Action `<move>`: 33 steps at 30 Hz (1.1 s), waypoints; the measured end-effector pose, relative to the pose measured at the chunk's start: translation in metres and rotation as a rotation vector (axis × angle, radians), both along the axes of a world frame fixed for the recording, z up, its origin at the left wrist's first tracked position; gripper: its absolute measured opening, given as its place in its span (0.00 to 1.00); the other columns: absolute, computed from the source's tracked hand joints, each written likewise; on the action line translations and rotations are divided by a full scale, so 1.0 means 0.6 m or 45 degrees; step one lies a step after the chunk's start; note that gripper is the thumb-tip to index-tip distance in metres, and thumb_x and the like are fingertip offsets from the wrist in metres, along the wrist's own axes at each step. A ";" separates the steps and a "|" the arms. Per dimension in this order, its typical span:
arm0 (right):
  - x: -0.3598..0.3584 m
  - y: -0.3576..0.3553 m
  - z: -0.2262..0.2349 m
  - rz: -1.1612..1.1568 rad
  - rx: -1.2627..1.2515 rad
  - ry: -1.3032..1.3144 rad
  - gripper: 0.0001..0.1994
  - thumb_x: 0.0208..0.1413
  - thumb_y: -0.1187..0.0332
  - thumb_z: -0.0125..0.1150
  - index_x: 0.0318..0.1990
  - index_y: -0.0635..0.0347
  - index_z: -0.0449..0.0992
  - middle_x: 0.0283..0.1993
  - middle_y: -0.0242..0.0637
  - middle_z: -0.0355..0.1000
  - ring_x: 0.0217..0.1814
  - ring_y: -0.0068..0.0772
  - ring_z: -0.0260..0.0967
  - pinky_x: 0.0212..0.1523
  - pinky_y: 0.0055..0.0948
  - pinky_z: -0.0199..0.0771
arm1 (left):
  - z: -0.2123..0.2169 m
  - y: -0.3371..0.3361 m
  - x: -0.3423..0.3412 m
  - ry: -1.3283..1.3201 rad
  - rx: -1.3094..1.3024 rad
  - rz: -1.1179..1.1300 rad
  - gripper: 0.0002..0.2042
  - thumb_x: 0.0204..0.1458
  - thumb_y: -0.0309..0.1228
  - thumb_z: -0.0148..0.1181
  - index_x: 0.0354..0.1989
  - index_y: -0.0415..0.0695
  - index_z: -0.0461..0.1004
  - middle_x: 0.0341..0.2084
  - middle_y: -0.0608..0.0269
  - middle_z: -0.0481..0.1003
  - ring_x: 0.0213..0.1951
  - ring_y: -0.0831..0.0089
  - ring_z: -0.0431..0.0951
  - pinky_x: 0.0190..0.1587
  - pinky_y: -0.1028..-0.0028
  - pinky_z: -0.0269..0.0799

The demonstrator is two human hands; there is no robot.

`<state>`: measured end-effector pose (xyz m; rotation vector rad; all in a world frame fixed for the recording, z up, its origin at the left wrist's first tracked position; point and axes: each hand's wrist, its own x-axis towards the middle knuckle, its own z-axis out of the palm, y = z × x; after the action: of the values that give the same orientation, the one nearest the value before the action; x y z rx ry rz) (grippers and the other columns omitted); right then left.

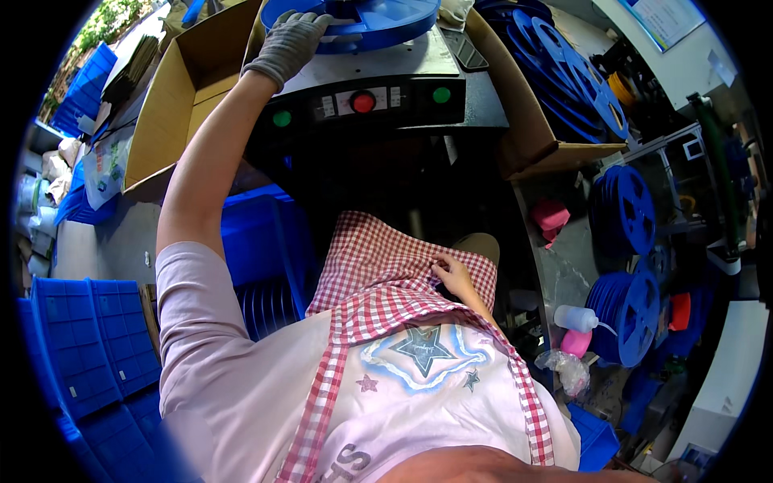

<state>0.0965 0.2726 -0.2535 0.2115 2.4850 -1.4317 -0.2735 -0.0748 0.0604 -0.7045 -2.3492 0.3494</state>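
At the top, a blue plastic reel [378, 30] with spoke-like openings lies on the metal top [386, 68] of a machine. My left hand [291, 44], in a grey knit glove, is closed over the reel's left rim, its fingers reaching across the inner side; the thumb is hidden. Bare and apart from the machine, my right hand [456, 278] rests on the red checked apron [370, 258] over my lap. Its fingers are loosely bent and apart, and nothing shows in them. Two green buttons flank a red button [362, 101] on the machine's front panel.
Cardboard boxes stand on both sides of the machine; the right box [527, 121] holds several blue reels [564, 64]. A phone-like dark device [465, 50] lies beside the reel. More reels [624, 318] and a white squeeze bottle [575, 317] stand at right. Blue crates [97, 338] are stacked left.
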 end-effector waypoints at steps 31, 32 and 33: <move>-0.054 0.029 -0.004 0.138 -0.113 -0.454 0.16 0.59 0.72 0.57 0.54 0.64 0.71 0.43 0.33 0.73 0.39 0.21 0.69 0.40 0.20 0.69 | -0.350 -0.725 0.708 -0.539 1.091 1.498 0.22 0.57 0.48 0.53 0.56 0.52 0.71 0.45 0.48 0.76 0.50 0.53 0.75 0.50 0.60 0.69; -0.053 0.035 -0.011 0.143 -0.119 -0.429 0.16 0.58 0.72 0.57 0.54 0.63 0.71 0.42 0.32 0.73 0.37 0.20 0.70 0.37 0.18 0.70 | -0.386 -0.748 0.726 -0.494 1.082 1.505 0.21 0.57 0.47 0.53 0.56 0.52 0.71 0.45 0.48 0.75 0.50 0.52 0.75 0.50 0.60 0.69; -0.061 0.039 -0.030 0.134 -0.113 -0.413 0.17 0.58 0.72 0.58 0.54 0.62 0.71 0.42 0.32 0.73 0.34 0.20 0.70 0.34 0.17 0.70 | -0.431 -0.761 0.719 -0.470 1.076 1.506 0.21 0.57 0.47 0.53 0.56 0.51 0.71 0.46 0.47 0.75 0.50 0.52 0.74 0.50 0.60 0.69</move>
<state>0.0599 0.2958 -0.2713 0.2670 2.1362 -1.3421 0.1577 -0.5315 -0.1985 1.1335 -2.6487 -0.3406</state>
